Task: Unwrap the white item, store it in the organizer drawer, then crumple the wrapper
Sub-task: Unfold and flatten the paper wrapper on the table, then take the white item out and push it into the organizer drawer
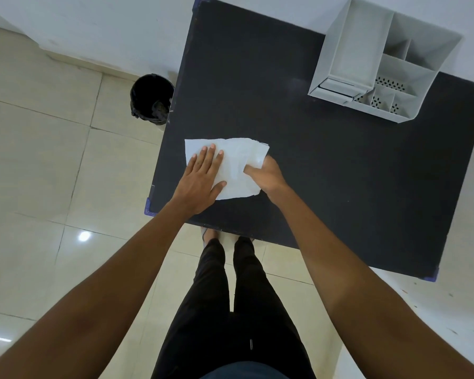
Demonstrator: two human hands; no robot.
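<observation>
Head view. A dark table (326,165) fills the centre and right of the frame, seen from above. A white wrapper (234,162) lies flat on it, left of centre, near the table's left edge. The white item itself cannot be made out; whether it is under the sheet or inside the right hand cannot be told.

The left hand (201,181) lies palm down on the left part of the wrapper, fingers extended and close together, thumb spread out to the right, pressing the sheet to the table.

The right hand (266,175) is at the wrapper's right edge, fingers curled inward and closed on a fold of the sheet; the right corner of the paper rises over the knuckles.

A grey organizer (383,61) stands at the upper right of the frame, on the far part of the table, well apart from the hands. It shows several open compartments, some with perforated floors, and a small drawer (337,87) at its lower left corner.

A black bin (151,98) stands on the tiled floor (39,160) just beside the table's left edge, upper left of centre. The person's dark-trousered legs (230,310) occupy the bottom centre.
</observation>
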